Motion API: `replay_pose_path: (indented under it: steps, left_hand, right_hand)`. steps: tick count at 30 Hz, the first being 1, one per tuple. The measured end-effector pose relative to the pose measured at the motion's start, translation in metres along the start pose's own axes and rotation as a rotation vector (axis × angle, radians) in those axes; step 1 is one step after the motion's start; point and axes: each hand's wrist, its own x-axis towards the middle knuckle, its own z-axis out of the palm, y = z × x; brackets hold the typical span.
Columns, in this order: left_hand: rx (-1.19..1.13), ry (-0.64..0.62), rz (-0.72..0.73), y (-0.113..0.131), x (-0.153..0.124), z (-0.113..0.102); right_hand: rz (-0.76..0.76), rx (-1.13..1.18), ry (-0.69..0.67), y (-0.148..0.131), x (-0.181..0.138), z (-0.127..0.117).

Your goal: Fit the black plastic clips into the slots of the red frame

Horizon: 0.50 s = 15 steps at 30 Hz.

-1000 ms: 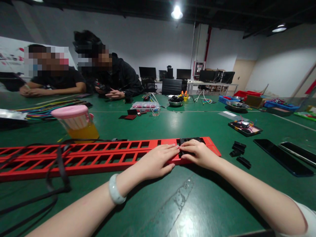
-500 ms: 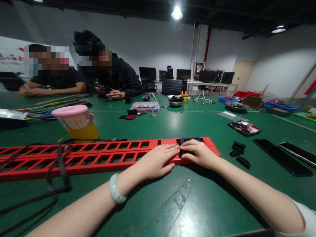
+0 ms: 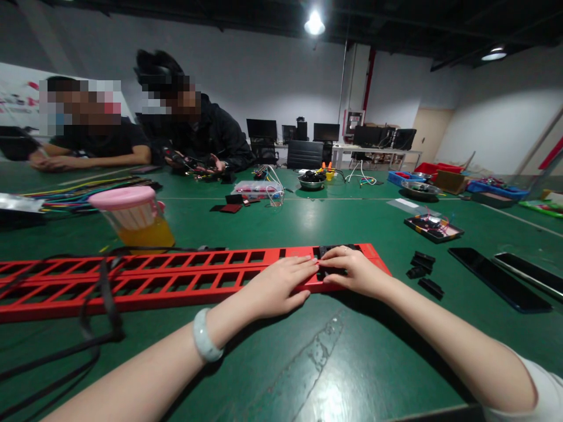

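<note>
- A clear cup with a pink lid (image 3: 132,218) stands left of centre on the green table (image 3: 308,363), just behind the rack. Its lower part is filled with orange-yellow liquid.
- The long red slotted rack (image 3: 176,280) lies flat across the table from the left edge to the middle. Most of its slots show only the green top through them, and a black strap (image 3: 104,293) is draped over its left part.
- A clear plastic box (image 3: 257,189) sits farther back. Small parts lie inside, too small to tell apart.
- The left hand (image 3: 279,288) lies palm down on the rack's near rail, fingers straight and close together, gripping nothing.
- A metal bowl (image 3: 311,181) behind holds a dark heap.
- Black pieces (image 3: 341,251) fill the slots at the rack's right end.
- The right hand (image 3: 352,273) rests there, fingers bent down over a black piece. I cannot tell whether it pinches the piece or only presses on it.
- Loose black pieces (image 3: 424,269) lie on the table just right of the rack.
- A black tray (image 3: 433,228) holds small parts and thin wires. A second metal bowl (image 3: 420,188) and blue bins (image 3: 402,177) stand behind it.
- Compared with half a second ago, both hands sit at the same spot on the rack. The person in the black jacket (image 3: 206,138) across the table has lifted and spread their hands.
</note>
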Motion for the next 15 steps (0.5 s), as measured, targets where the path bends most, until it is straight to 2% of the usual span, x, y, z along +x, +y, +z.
replay_pose_path:
  steps: [6, 15]
  left_hand:
    - [0.007, -0.010, -0.004, -0.0007, 0.0005, -0.0002]
    - [0.019, -0.013, -0.006, -0.0007, 0.0005, 0.0001]
  right_hand:
    - [-0.061, -0.029, -0.012, 0.0021, 0.0009, -0.0008]
    - [-0.054, -0.034, 0.015, 0.0042, -0.0002, 0.0036]
